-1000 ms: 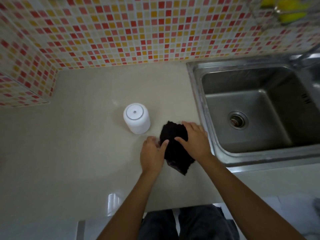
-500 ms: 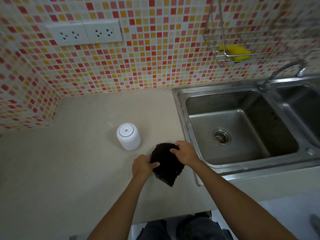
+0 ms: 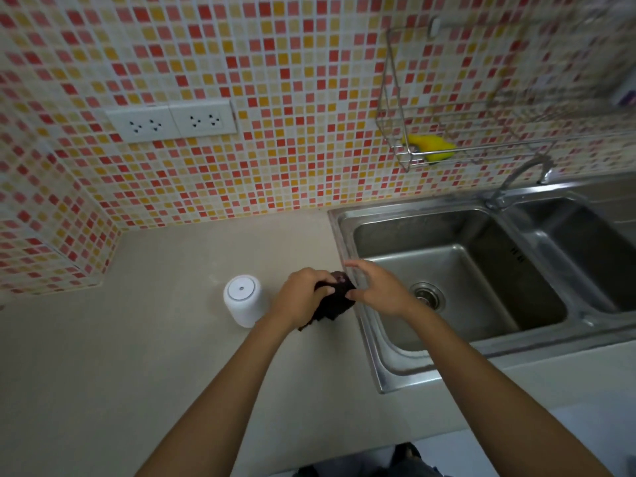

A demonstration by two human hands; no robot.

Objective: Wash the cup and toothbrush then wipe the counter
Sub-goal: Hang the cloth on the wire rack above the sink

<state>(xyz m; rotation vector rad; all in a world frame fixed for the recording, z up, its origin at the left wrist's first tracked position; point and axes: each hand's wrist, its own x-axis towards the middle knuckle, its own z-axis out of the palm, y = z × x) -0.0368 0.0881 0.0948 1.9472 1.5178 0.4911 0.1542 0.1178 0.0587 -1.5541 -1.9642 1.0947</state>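
Left hand [image 3: 301,296] is clamped on a dark cloth [image 3: 339,301] \- fingers curled over its top, the cloth bunched and hanging below the palm, low over the tabletop [image 3: 137,356]; can't tell if it touches. Right hand [image 3: 380,289] sits just right of the cloth with fingers spread and loose. Its thumb tip is at the cloth's edge, and it doesn't look like a real grip.

White cup [image 3: 242,301] stands upside down on the tabletop, just left of the left hand, apart from it, not touching. No toothbrush in view.

Key relation: the bare tabletop lies left of and nearer the body than the left hand, while the right hand hangs over the rim of the sink [image 3: 447,232]. So the left hand is the nearer one for wiping, and it has the cloth.

Judgement: washing looks done and the wipe is about to start. A leftward sweep meets the cup first \- go round it or lift it
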